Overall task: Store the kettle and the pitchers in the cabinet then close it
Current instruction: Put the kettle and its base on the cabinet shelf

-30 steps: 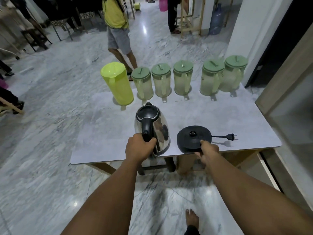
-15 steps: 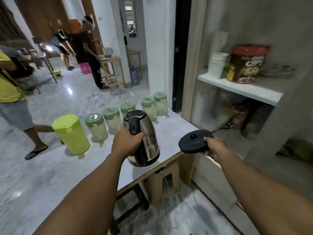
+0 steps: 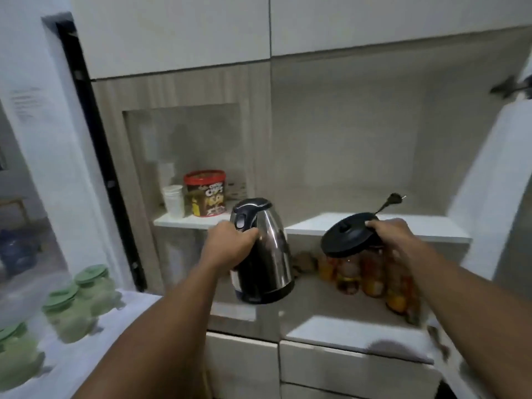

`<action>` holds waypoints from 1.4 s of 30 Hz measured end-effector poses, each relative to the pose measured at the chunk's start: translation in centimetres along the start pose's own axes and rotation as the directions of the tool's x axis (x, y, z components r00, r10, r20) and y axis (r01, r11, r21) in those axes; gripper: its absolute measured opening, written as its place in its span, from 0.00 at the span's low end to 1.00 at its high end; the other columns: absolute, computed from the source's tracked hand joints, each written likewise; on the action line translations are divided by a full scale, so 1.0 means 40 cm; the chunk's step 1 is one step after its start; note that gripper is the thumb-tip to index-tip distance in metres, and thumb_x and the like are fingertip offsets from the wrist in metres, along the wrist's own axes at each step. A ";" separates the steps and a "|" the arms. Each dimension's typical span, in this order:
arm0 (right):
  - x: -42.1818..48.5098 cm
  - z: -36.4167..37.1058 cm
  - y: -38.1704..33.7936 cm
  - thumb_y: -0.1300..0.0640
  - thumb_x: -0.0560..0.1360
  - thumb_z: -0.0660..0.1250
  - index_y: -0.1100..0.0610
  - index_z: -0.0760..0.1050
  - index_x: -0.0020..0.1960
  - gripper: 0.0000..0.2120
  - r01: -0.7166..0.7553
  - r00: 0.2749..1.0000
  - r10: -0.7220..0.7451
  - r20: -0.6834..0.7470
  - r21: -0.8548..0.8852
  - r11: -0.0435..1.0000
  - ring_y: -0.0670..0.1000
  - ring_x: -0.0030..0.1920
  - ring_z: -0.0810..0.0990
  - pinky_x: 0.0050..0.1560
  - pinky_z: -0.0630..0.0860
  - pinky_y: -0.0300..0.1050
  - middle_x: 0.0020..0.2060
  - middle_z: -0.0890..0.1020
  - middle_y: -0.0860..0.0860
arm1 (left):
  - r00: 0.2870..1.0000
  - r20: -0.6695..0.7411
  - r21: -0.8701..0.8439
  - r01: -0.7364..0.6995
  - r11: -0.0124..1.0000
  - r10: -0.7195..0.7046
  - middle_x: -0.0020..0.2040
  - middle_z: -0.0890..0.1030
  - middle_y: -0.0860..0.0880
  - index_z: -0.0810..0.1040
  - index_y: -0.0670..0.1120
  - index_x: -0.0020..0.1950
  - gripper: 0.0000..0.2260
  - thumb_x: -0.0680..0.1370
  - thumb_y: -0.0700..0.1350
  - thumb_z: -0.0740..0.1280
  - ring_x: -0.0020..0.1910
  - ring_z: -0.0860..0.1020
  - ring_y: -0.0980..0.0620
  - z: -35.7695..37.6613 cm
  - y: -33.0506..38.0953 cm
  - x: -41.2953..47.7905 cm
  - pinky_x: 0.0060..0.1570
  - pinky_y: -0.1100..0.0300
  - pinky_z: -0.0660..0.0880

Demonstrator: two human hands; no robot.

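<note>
The left hand (image 3: 230, 246) is wrapping its fingers tight around the black handle of the steel kettle (image 3: 263, 251), carrying it in the air in front of the open cabinet. The right hand (image 3: 393, 234) is pinching the far rim of the round black kettle base (image 3: 349, 236), tilted, with its plug (image 3: 395, 197) sticking up toward the back.

A second ago both were being lifted off the table; now the person is turning right and facing the cabinet, so the carry is nearly over and the placing is coming up. The white shelf (image 3: 431, 228) on the right is looking like the likely landing spot, just past the base. Below it, jars of preserves (image 3: 371, 275) are crowding the lower level, so I would be setting things down carefully there.

The green-lidded pitchers (image 3: 86, 295) are waiting on the table at the near left, not yet stored.
</note>
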State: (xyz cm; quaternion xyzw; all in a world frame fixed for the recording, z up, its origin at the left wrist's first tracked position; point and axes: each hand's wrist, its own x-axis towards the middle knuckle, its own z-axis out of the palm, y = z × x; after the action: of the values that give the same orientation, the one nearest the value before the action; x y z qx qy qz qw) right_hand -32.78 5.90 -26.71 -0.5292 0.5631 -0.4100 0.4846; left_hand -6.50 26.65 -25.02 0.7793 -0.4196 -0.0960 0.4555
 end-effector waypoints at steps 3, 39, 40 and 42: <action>0.027 -0.136 -0.063 0.58 0.77 0.68 0.64 0.75 0.54 0.11 0.031 0.996 -0.024 -0.084 0.082 0.996 0.58 0.44 0.83 0.41 0.82 0.54 0.43 0.82 0.59 | 0.993 0.000 -0.020 -0.120 0.993 0.120 0.30 0.81 0.45 0.80 0.42 0.33 0.16 0.68 0.55 0.68 0.34 0.83 0.43 0.101 0.158 0.053 0.37 0.48 0.82; 1.196 -0.098 0.017 0.59 0.73 0.65 0.64 0.77 0.48 0.08 -0.062 0.986 -0.021 -0.164 -0.485 0.872 0.62 0.49 0.83 0.42 0.78 0.49 0.47 0.82 0.61 | 0.985 -0.026 -0.034 -0.171 0.985 0.170 0.35 0.76 0.50 0.71 0.52 0.33 0.14 0.75 0.56 0.68 0.38 0.77 0.45 1.093 0.498 0.935 0.40 0.57 0.72; 1.198 -0.104 0.020 0.58 0.74 0.64 0.62 0.77 0.52 0.10 -0.027 0.979 -0.101 -0.178 -0.601 0.799 0.62 0.52 0.82 0.44 0.76 0.48 0.50 0.82 0.60 | 0.987 -0.028 -0.043 -0.161 0.986 0.160 0.35 0.76 0.50 0.71 0.52 0.33 0.15 0.75 0.56 0.68 0.38 0.77 0.45 1.098 0.501 0.941 0.40 0.57 0.72; 1.213 -0.105 0.032 0.56 0.77 0.61 0.60 0.76 0.60 0.15 0.064 0.963 -0.239 -0.122 -0.760 0.647 0.62 0.60 0.77 0.54 0.74 0.50 0.59 0.79 0.60 | 0.987 -0.031 -0.053 -0.157 0.986 0.155 0.35 0.77 0.48 0.72 0.51 0.33 0.14 0.75 0.55 0.69 0.37 0.78 0.45 1.109 0.504 0.953 0.39 0.57 0.72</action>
State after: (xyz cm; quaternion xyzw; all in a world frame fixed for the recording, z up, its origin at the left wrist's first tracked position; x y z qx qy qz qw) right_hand -35.70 -42.37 -32.56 -0.6803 0.6831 -0.2348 0.1245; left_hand -17.52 -34.22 -25.36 0.7324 -0.4704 -0.0613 0.4885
